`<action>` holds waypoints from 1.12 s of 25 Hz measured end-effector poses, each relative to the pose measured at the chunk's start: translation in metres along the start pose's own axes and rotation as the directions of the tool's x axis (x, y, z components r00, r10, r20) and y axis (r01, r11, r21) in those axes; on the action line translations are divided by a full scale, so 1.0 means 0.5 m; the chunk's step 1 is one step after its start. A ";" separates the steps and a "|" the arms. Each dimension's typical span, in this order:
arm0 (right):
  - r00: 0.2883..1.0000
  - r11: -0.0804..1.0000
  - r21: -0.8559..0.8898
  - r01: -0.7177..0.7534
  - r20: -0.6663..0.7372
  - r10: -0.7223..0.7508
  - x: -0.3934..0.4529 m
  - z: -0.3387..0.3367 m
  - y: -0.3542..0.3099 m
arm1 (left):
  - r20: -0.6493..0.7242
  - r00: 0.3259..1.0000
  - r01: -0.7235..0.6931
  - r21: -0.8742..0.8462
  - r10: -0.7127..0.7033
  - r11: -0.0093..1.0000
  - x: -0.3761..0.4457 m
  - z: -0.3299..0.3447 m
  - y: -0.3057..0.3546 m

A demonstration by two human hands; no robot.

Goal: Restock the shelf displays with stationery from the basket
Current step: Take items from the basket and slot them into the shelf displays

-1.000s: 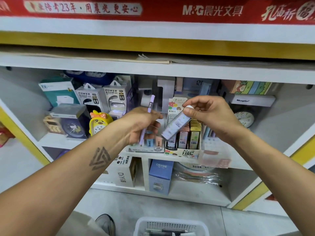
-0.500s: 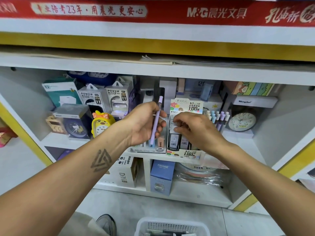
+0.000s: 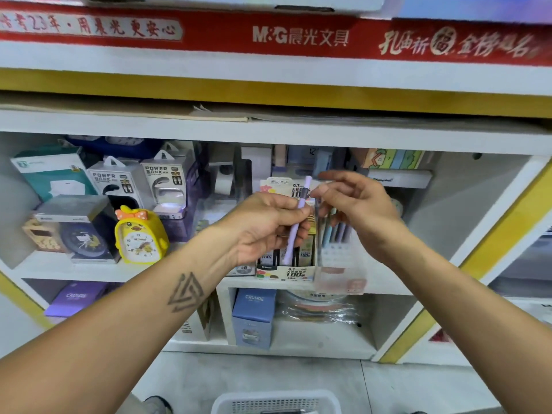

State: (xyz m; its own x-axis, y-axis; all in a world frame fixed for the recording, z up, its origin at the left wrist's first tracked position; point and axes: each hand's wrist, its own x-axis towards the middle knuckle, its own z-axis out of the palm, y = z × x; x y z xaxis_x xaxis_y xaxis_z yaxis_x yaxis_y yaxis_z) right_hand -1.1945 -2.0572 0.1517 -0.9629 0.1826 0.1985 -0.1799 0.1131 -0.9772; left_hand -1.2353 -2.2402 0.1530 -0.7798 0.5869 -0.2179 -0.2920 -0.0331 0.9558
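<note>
Head view: left hand [image 3: 263,225] grips one lilac pen [image 3: 295,222]; right hand [image 3: 358,207] hovers loosely spread.

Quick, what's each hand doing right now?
Left hand: holding a purple pen.
Right hand: fingers loosely curled, holding nothing, near the pen's top.

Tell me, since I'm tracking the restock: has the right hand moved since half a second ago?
Yes. The right hand has lifted off the lead-refill display box toward the purple pen.

Matt lilac plastic pen [image 3: 294,222]; perforated white plastic basket [image 3: 274,402]; glossy cellophane bag [image 3: 321,312].
</note>
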 end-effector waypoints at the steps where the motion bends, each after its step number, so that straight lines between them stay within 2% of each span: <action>1: 1.000 1.000 0.027 0.005 -0.002 -0.005 -0.001 -0.015 -0.005 | 0.021 1.000 -0.009 0.014 0.008 1.000 0.007 0.015 -0.005; 7: 0.999 0.998 0.038 0.053 -0.007 -0.053 -0.016 -0.097 -0.028 | 0.100 0.987 -0.129 0.020 0.127 0.991 0.042 0.096 -0.030; 8: 0.997 0.997 0.022 0.068 -0.029 -0.067 -0.018 -0.106 -0.032 | 0.088 0.981 -0.183 0.087 0.175 0.979 0.048 0.105 -0.034; 9: 0.993 0.996 -0.013 0.091 -0.071 -0.092 -0.017 -0.114 -0.033 | 0.058 0.970 -0.244 0.227 0.237 0.943 0.054 0.110 -0.037; 10: 0.984 0.991 -0.072 0.115 -0.127 -0.124 -0.015 -0.121 -0.033 | 0.017 0.952 -0.285 0.417 0.307 0.863 0.061 0.110 -0.041; 12: 0.957 0.951 -0.278 0.133 -0.213 -0.196 -0.010 -0.133 -0.027 | -0.028 0.891 -0.264 0.780 0.453 0.567 0.071 0.102 -0.049; 14: 0.954 0.816 -0.565 0.124 -0.157 -0.254 -0.011 -0.139 -0.011 | 0.045 0.878 -0.208 0.932 0.477 0.296 0.073 0.094 -0.059; 15: 0.962 0.728 -0.674 0.127 -0.095 -0.255 -0.015 -0.138 0.000 | 0.091 0.893 -0.205 0.954 0.440 0.220 0.075 0.090 -0.066; 17: 0.974 0.620 -0.773 0.134 -0.014 -0.228 -0.020 -0.134 0.022 | 0.160 0.915 -0.232 0.960 0.372 0.158 0.077 0.087 -0.080; 19: 0.976 0.622 -0.769 0.144 0.009 -0.216 -0.018 -0.130 0.039 | 0.179 0.923 -0.244 0.957 0.341 0.157 0.080 0.084 -0.087; 21: 0.977 0.632 -0.760 0.154 0.022 -0.212 -0.013 -0.126 0.051 | 0.181 0.935 -0.222 0.969 0.304 0.107 0.082 0.078 -0.093; 24: 0.976 0.584 -0.793 0.173 0.060 -0.207 -0.011 -0.125 0.064 | 0.198 0.938 -0.206 0.978 0.283 -0.001 0.081 0.076 -0.101; 28: 0.963 0.496 -0.841 0.218 0.103 -0.250 -0.005 -0.127 0.073 | 0.194 0.938 -0.188 0.981 0.286 -0.051 0.080 0.084 -0.102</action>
State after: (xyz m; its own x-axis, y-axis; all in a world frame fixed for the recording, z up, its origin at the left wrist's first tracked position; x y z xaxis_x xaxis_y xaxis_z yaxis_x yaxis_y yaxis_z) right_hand -1.1860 -1.9915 0.1206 -0.9028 0.0473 0.4275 -0.1306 0.9169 -0.3772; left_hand -1.2283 -2.1808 0.1039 -0.7075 0.6986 0.1069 0.7045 0.6851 0.1853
